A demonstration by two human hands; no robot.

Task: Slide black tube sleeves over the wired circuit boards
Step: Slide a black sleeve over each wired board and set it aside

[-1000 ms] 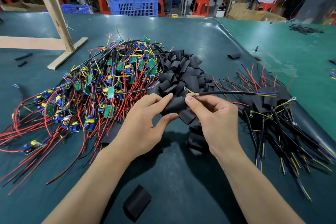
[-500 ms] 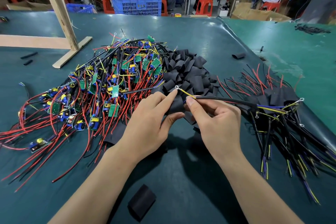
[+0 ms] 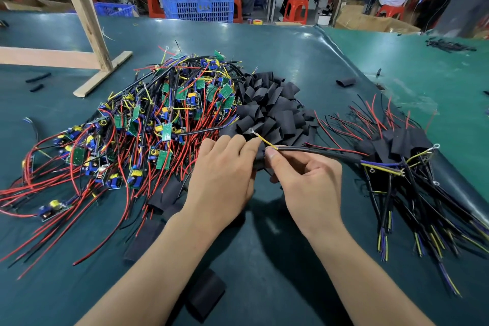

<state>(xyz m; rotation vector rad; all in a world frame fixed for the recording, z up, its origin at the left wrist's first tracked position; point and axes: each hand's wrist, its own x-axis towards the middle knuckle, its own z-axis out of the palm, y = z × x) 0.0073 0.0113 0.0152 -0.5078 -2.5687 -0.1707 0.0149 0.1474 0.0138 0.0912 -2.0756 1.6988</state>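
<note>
- Green matting is covering the bench [image 3: 264, 61], with a pile of black tube sleeves [image 3: 272, 111] lying mid-bench.
- Wired circuit boards [image 3: 164, 124] are heaping left of that pile.
- Right hand [image 3: 307, 182] is pinching a black cable [image 3: 317, 152] just before the pile.
- Left hand [image 3: 225, 177], fingers curled, is gripping a sleeve there.

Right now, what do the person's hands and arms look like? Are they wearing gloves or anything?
No gloves. Both the left hand and the right hand are bare, with short, plain fingernails. No rings, watch or bracelet show. The forearms are bare too, with no sleeves anywhere in view.
</note>
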